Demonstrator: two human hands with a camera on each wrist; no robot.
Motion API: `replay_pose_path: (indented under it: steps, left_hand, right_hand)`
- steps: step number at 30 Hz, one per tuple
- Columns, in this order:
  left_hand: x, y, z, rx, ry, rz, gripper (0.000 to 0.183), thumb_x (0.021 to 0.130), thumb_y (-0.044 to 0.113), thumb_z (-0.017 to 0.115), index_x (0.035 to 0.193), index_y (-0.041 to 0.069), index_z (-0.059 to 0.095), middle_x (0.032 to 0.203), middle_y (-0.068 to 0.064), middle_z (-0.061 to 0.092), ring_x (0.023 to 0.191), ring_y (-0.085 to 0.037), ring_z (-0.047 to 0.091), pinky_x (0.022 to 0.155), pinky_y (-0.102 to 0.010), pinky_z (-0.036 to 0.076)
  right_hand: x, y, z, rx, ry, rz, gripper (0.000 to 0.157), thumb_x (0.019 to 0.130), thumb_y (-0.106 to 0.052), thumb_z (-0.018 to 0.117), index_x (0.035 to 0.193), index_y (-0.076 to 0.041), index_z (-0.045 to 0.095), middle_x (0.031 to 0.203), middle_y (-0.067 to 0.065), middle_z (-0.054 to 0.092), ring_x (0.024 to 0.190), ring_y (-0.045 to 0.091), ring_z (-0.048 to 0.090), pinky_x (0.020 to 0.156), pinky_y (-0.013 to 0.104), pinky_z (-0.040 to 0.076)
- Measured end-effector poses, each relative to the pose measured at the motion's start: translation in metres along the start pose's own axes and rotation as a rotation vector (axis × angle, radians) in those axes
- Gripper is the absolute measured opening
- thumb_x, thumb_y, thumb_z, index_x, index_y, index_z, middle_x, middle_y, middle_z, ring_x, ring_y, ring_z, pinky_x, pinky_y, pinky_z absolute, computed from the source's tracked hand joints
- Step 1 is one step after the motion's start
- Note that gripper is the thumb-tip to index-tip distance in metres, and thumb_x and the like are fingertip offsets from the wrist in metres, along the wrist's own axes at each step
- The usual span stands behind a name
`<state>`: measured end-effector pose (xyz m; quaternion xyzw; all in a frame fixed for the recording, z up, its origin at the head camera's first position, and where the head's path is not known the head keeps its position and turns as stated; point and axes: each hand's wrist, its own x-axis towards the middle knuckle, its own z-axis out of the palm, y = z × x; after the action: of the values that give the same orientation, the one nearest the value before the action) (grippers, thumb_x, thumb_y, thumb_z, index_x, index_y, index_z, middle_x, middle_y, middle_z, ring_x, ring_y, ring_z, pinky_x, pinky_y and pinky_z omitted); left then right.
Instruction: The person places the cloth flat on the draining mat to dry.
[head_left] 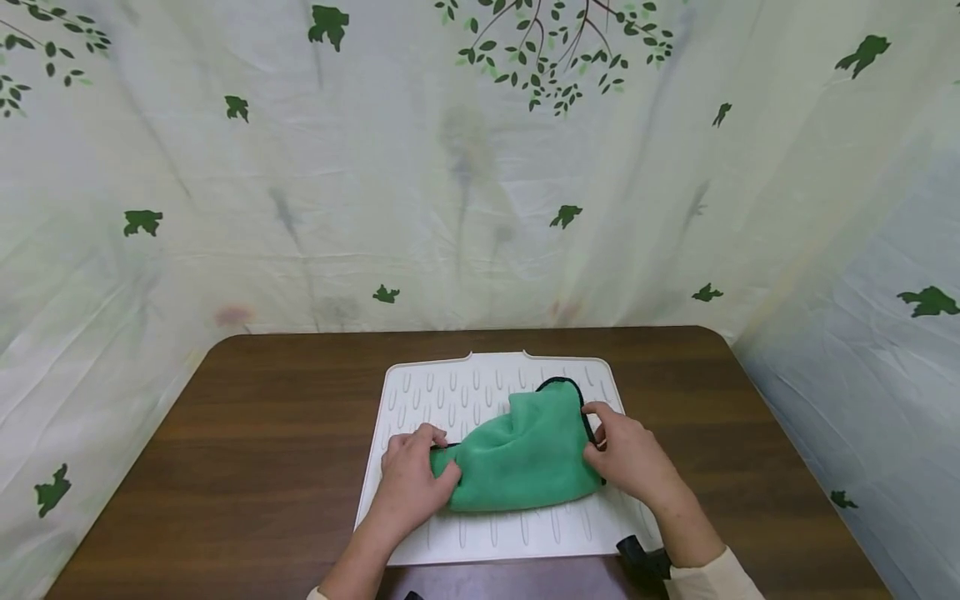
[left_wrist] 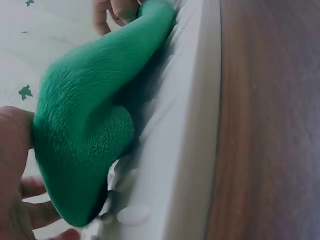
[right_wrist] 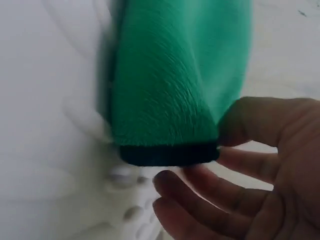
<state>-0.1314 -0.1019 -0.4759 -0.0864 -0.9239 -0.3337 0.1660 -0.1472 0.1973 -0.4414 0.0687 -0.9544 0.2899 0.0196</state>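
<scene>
A green fuzzy cloth (head_left: 525, 458) with dark edging is bunched and folded over a white ribbed tray (head_left: 487, 537). My left hand (head_left: 414, 475) pinches its left end between thumb and fingers. At the opposite end my right hand (head_left: 633, 454) pinches the dark-edged side. Seen from the left wrist, the cloth (left_wrist: 85, 100) arches above the tray, its near edge curling under. The right wrist view shows the thumb on the cloth's (right_wrist: 165, 90) upper face, close to the black border, and the other fingers below it.
The tray lies on a dark brown wooden table (head_left: 285, 417) with rounded far corners. Behind and around it hangs a pale curtain (head_left: 420, 183) printed with green leaves. A black strap-like piece (head_left: 643, 557) sits at the right wrist, over the tray's near right corner.
</scene>
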Motion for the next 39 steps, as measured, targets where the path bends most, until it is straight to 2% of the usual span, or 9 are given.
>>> replay_pose_path:
  steps: [6, 12, 17, 21, 24, 26, 32, 35, 39]
  left_hand:
    - [-0.001, 0.000, -0.001, 0.010, -0.125, -0.081, 0.038, 0.085, 0.039, 0.065, 0.115, 0.016, 0.061, 0.100, -0.002, 0.067, 0.086, -0.024, 0.047, 0.079, -0.046, 0.032]
    - [0.000, -0.002, -0.007, 0.089, -0.129, -0.066, 0.015, 0.078, 0.034, 0.072, 0.083, 0.021, 0.068, 0.079, 0.008, 0.066, 0.073, -0.019, 0.045, 0.071, -0.045, 0.034]
    - [0.004, -0.002, -0.010, 0.027, 0.032, -0.061, 0.013, 0.080, 0.026, 0.070, 0.074, 0.020, 0.060, 0.067, 0.008, 0.060, 0.071, -0.019, 0.048, 0.071, -0.043, 0.036]
    - [0.008, -0.002, -0.017, -0.085, 0.232, -0.117, 0.015, 0.079, 0.018, 0.064, 0.070, 0.020, 0.053, 0.063, 0.004, 0.051, 0.068, -0.017, 0.047, 0.060, -0.035, 0.038]
    - [0.010, -0.002, -0.023, -0.137, 0.303, -0.173, 0.017, 0.076, 0.012, 0.061, 0.066, 0.020, 0.049, 0.062, 0.002, 0.048, 0.066, -0.017, 0.046, 0.054, -0.032, 0.036]
    - [0.011, -0.002, -0.025, -0.128, 0.271, -0.210, 0.015, 0.074, 0.012, 0.060, 0.068, 0.019, 0.049, 0.064, 0.002, 0.049, 0.064, -0.016, 0.045, 0.053, -0.031, 0.036]
    - [0.009, -0.005, -0.026, -0.090, -0.011, -0.252, 0.017, 0.081, 0.021, 0.063, 0.097, 0.017, 0.061, 0.061, 0.009, 0.052, 0.051, -0.010, 0.047, 0.048, -0.028, 0.038]
    - [0.009, -0.005, -0.025, -0.045, -0.123, -0.235, 0.028, 0.083, 0.033, 0.067, 0.104, 0.016, 0.065, 0.059, 0.008, 0.050, 0.051, -0.010, 0.046, 0.048, -0.028, 0.039]
    - [0.008, -0.009, -0.026, 0.049, -0.236, -0.192, 0.025, 0.079, 0.037, 0.071, 0.094, 0.016, 0.070, 0.064, 0.009, 0.057, 0.058, -0.009, 0.050, 0.053, -0.030, 0.041]
  right_hand:
    - [0.004, 0.002, 0.010, 0.063, 0.011, -0.053, 0.030, 0.084, -0.020, 0.069, 0.111, -0.011, 0.059, 0.088, 0.001, 0.064, 0.072, 0.011, 0.061, 0.060, 0.027, 0.051]
    - [0.005, 0.003, 0.014, 0.013, -0.065, 0.002, 0.044, 0.076, -0.019, 0.076, 0.115, -0.012, 0.057, 0.088, 0.003, 0.063, 0.078, 0.017, 0.058, 0.063, 0.032, 0.048]
    - [0.002, 0.005, 0.010, 0.010, -0.119, 0.009, 0.050, 0.076, -0.010, 0.072, 0.122, -0.012, 0.053, 0.084, 0.002, 0.063, 0.073, 0.013, 0.057, 0.060, 0.030, 0.046]
    - [0.001, 0.007, -0.001, 0.023, -0.147, 0.036, 0.049, 0.077, -0.003, 0.064, 0.124, -0.013, 0.053, 0.084, 0.005, 0.064, 0.069, 0.013, 0.057, 0.057, 0.030, 0.045]
    - [0.001, 0.009, -0.008, -0.008, -0.113, 0.057, 0.046, 0.077, -0.002, 0.060, 0.121, -0.013, 0.055, 0.091, 0.009, 0.064, 0.070, 0.018, 0.054, 0.057, 0.033, 0.044]
    - [0.001, 0.010, -0.009, -0.037, -0.086, 0.060, 0.041, 0.077, -0.003, 0.059, 0.116, -0.013, 0.058, 0.095, 0.009, 0.063, 0.070, 0.019, 0.051, 0.058, 0.034, 0.042]
    - [0.001, 0.011, -0.001, -0.031, -0.105, 0.023, 0.001, 0.085, -0.017, 0.063, 0.084, -0.016, 0.064, 0.068, -0.005, 0.055, 0.056, 0.012, 0.047, 0.052, 0.029, 0.039]
    - [0.001, 0.011, 0.003, -0.025, -0.091, -0.002, 0.009, 0.084, -0.017, 0.067, 0.077, -0.016, 0.061, 0.062, -0.006, 0.051, 0.054, 0.011, 0.046, 0.051, 0.029, 0.039]
    - [0.001, 0.013, 0.002, -0.036, -0.076, -0.033, 0.019, 0.080, -0.001, 0.063, 0.095, -0.013, 0.064, 0.084, 0.001, 0.063, 0.070, 0.013, 0.052, 0.060, 0.030, 0.043]
